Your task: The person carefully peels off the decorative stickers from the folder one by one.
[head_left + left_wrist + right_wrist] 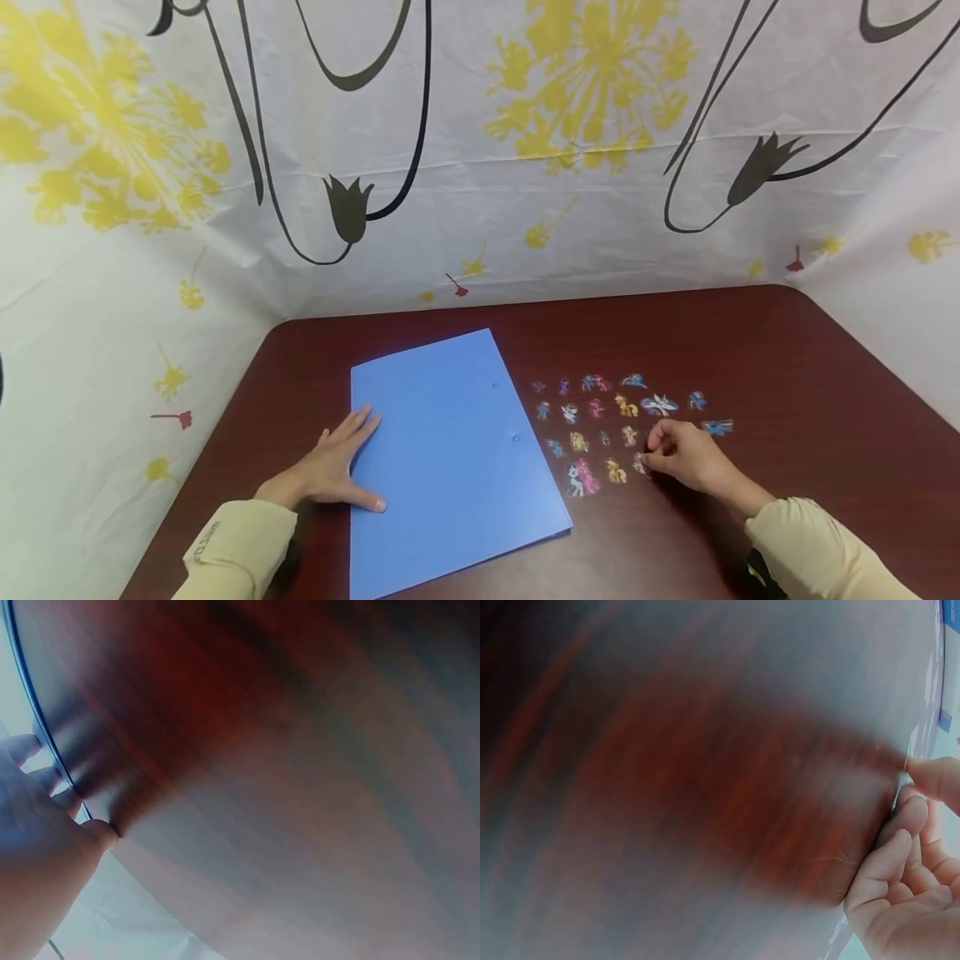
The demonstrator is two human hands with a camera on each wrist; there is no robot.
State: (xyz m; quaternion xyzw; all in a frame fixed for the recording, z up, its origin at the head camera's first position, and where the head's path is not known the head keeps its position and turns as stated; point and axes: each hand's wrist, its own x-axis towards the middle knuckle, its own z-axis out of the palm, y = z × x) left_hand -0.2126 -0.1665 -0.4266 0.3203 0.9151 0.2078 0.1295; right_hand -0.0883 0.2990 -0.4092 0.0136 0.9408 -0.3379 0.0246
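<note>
A closed blue folder (pixel 450 458) lies on the dark red-brown table, two small rivet marks near its right edge. My left hand (pixel 337 462) rests on its left edge, fingers and thumb spread; the left wrist view catches these fingers (pixel 75 806) low over the table. Right of the folder, several small cartoon pony stickers (pixel 626 406) are laid out in loose rows. At the lower right of these rows my right hand (pixel 686 457) pinches a small pale pony sticker (pixel 639 463) between thumb and forefinger, its other fingers curled. That sticker is partly hidden by the fingertips.
A blue winged pony sticker (pixel 717 427) lies just beyond the right hand. Behind the table (pixel 787 358) and at its sides hangs a white cloth (pixel 450 208) with yellow flowers and dark stems. Both forearms wear pale puffy sleeves (pixel 243 542).
</note>
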